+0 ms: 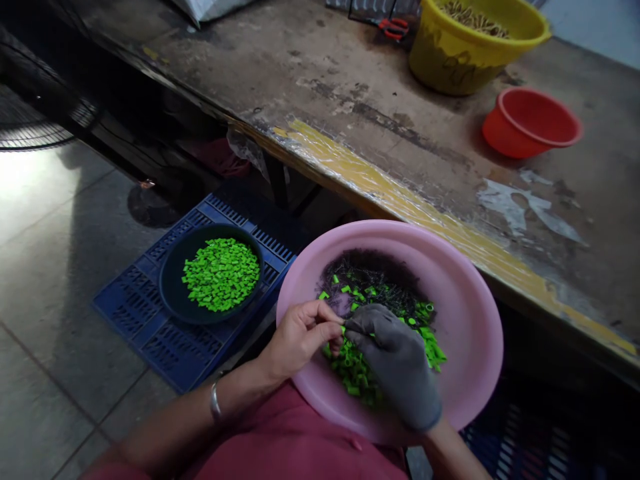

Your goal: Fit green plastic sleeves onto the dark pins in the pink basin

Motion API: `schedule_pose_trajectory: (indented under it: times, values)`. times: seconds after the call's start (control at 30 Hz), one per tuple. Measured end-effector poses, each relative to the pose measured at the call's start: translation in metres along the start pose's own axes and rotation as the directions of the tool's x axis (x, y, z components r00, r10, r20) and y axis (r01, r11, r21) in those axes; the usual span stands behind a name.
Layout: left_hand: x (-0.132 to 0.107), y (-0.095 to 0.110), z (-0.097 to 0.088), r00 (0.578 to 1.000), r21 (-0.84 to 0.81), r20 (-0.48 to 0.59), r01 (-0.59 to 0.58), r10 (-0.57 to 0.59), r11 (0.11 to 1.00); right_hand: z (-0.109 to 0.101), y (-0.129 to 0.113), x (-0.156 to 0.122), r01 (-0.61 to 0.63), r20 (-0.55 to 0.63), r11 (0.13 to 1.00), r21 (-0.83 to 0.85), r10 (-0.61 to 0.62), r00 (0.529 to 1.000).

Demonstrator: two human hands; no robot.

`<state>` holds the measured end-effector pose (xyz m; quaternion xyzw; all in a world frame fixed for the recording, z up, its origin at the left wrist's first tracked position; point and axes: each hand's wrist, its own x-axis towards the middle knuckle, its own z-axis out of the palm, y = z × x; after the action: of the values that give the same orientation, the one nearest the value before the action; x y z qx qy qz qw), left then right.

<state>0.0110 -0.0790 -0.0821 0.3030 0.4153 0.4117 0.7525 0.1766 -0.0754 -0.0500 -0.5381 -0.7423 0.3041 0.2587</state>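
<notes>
My bare left hand (300,337), with a silver bangle at the wrist, is closed in a pinch on a small green plastic piece (343,330). My right hand (397,360) wears a grey glove. Its fingertips are closed right beside that piece, but what they grip is hidden. Both hands are over a pink basin (483,327). Inside it are loose green tube-like pieces (356,381) and a heap of thin, dark, wiry bits (385,270) too fine to name.
Left of the basin, a dark bowl (173,301) of green pieces stands on a blue slatted plastic crate (175,363). The worn workbench (350,100) ahead holds a red bowl (530,123), a yellow tub (450,63) and red-handled scissors (394,28). A fan (35,133) stands at far left.
</notes>
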Motion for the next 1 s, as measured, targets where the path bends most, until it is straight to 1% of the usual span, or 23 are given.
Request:
schedule_pose_trajectory:
  times: [0.03, 0.1, 0.13, 0.2, 0.27, 0.33, 0.37, 0.43, 0.5, 0.53, 0.6, 0.7, 0.8, 0.87, 0.93, 1.0]
  values:
    - [-0.002, 0.002, 0.000, 1.000, 0.036, 0.023, -0.008, 0.008, 0.999, -0.004, 0.000, 0.002, -0.082, 0.067, 0.994, 0.071, 0.077, 0.995]
    - [-0.006, 0.005, 0.000, 0.998, 0.068, 0.057, -0.011, 0.007, 0.998, -0.010, 0.001, 0.005, -0.226, 0.208, 0.953, 0.202, 0.184, 0.961]
    - [-0.009, 0.005, 0.001, 0.998, 0.071, 0.064, -0.008, 0.003, 0.997, -0.012, 0.003, 0.006, -0.277, 0.270, 0.926, 0.257, 0.206, 0.941]
    - [-0.013, 0.002, 0.004, 0.998, 0.054, 0.057, -0.004, 0.001, 0.999, -0.015, 0.005, 0.007, -0.337, 0.350, 0.879, 0.338, 0.215, 0.912]
    - [-0.016, -0.003, 0.007, 1.000, -0.003, 0.026, 0.001, -0.001, 1.000, -0.015, 0.006, 0.007, -0.349, 0.370, 0.858, 0.378, 0.206, 0.906]
    - [-0.016, -0.008, 0.008, 1.000, -0.082, -0.013, 0.002, -0.003, 0.997, -0.013, 0.005, 0.006, -0.311, 0.339, 0.870, 0.381, 0.182, 0.923]
    - [-0.015, -0.010, 0.008, 1.000, -0.111, -0.030, 0.001, -0.005, 0.994, -0.011, 0.004, 0.006, -0.265, 0.297, 0.887, 0.378, 0.155, 0.942]
    - [-0.012, -0.011, 0.007, 0.999, -0.138, -0.047, 0.002, -0.009, 0.990, -0.008, 0.002, 0.004, -0.119, 0.178, 0.930, 0.349, 0.060, 0.982]
    - [-0.010, -0.008, 0.004, 0.999, -0.147, -0.043, 0.019, -0.026, 0.989, -0.006, -0.001, 0.003, 0.061, 0.062, 0.967, 0.249, -0.079, 0.995]
    - [-0.009, -0.006, 0.002, 0.998, -0.153, -0.042, 0.029, -0.036, 0.988, -0.006, -0.002, 0.002, 0.148, 0.029, 0.974, 0.172, -0.155, 0.987]
    - [-0.009, -0.002, 0.000, 0.997, -0.162, -0.042, 0.051, -0.058, 0.985, -0.007, -0.003, 0.001, 0.294, 0.026, 0.956, -0.011, -0.294, 0.955]
    - [-0.011, 0.001, -0.001, 0.996, -0.157, -0.034, 0.080, -0.086, 0.984, -0.008, -0.004, 0.000, 0.426, 0.075, 0.866, -0.261, -0.422, 0.904]
    - [-0.012, 0.000, -0.001, 0.995, -0.165, -0.004, 0.099, -0.101, 0.981, -0.004, -0.005, -0.003, 0.459, 0.122, 0.774, -0.436, -0.454, 0.882]
    - [-0.013, -0.001, 0.000, 0.996, -0.159, -0.005, 0.084, -0.086, 0.984, 0.001, -0.005, -0.005, 0.431, 0.128, 0.743, -0.511, -0.430, 0.894]
    - [-0.012, 0.000, 0.000, 0.999, -0.110, -0.022, 0.035, -0.038, 0.993, 0.007, -0.006, -0.007, 0.385, 0.114, 0.753, -0.533, -0.387, 0.915]
    - [-0.012, 0.001, 0.000, 0.999, -0.020, -0.031, -0.030, 0.029, 0.999, 0.011, -0.007, -0.009, 0.342, 0.091, 0.808, -0.480, -0.341, 0.936]
